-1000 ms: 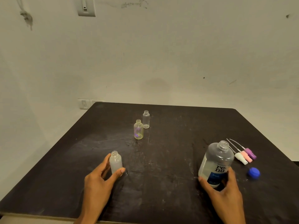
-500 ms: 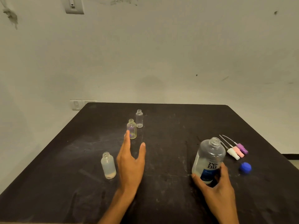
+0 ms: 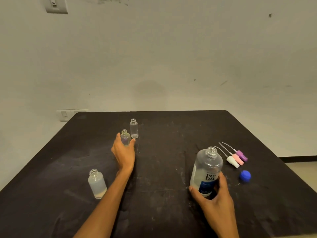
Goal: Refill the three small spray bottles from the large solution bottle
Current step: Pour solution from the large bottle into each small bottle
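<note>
My right hand [image 3: 214, 200] grips the lower part of the large uncapped solution bottle [image 3: 206, 169], which stands upright on the black table [image 3: 163, 169]. My left hand [image 3: 123, 152] has its fingers and thumb spread around a small yellowish bottle [image 3: 125, 136] at the table's middle; whether they touch it I cannot tell. A clear small bottle [image 3: 134, 128] stands just behind it. A frosted small bottle [image 3: 97, 183] with a little liquid stands alone at the near left. All three small bottles are uncapped.
Three spray tops, white [image 3: 232, 161], pink [image 3: 238, 159] and purple [image 3: 241, 155], lie side by side right of the large bottle. A blue cap [image 3: 245, 176] lies near them. A wall runs behind the table's far edge.
My left hand let go of the frosted bottle and moved forward across the table to the yellowish bottle. My right hand stayed on the large bottle.
</note>
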